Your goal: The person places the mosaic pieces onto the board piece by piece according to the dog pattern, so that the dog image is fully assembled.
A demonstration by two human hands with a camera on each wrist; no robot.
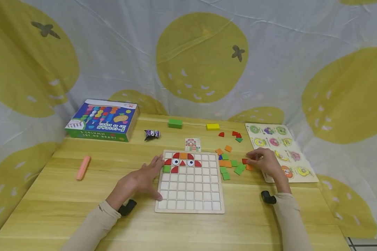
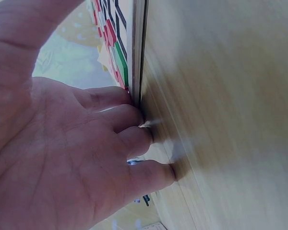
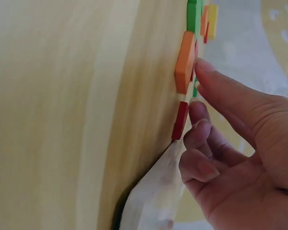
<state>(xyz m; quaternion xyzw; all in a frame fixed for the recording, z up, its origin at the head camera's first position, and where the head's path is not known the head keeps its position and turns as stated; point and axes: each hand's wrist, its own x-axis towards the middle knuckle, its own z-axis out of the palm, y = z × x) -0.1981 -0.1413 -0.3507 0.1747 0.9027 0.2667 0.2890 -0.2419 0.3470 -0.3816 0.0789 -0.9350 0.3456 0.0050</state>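
A wooden grid board (image 1: 191,191) lies in the middle of the table. Its upper left squares hold red, orange and green tiles and two round eye tiles (image 1: 175,162). Along the board's left edge rests my left hand (image 1: 141,179), fingers and thumb spread, fingertips at the rim; the left wrist view shows the palm (image 2: 62,153) beside that edge. My right hand (image 1: 265,162) pinches a small red tile (image 1: 244,161) with thumb and index finger at the right of the loose tiles. Close by lie an orange tile (image 3: 185,62) and another red tile (image 3: 181,120).
Loose green tiles (image 1: 239,169), orange and red ones lie right of the board. A pattern card (image 1: 193,143) sits behind it. Farther out are a fruit puzzle board (image 1: 270,139), a bead-set box (image 1: 100,120), a green block (image 1: 175,123), a yellow block (image 1: 212,127) and an orange stick (image 1: 83,168).
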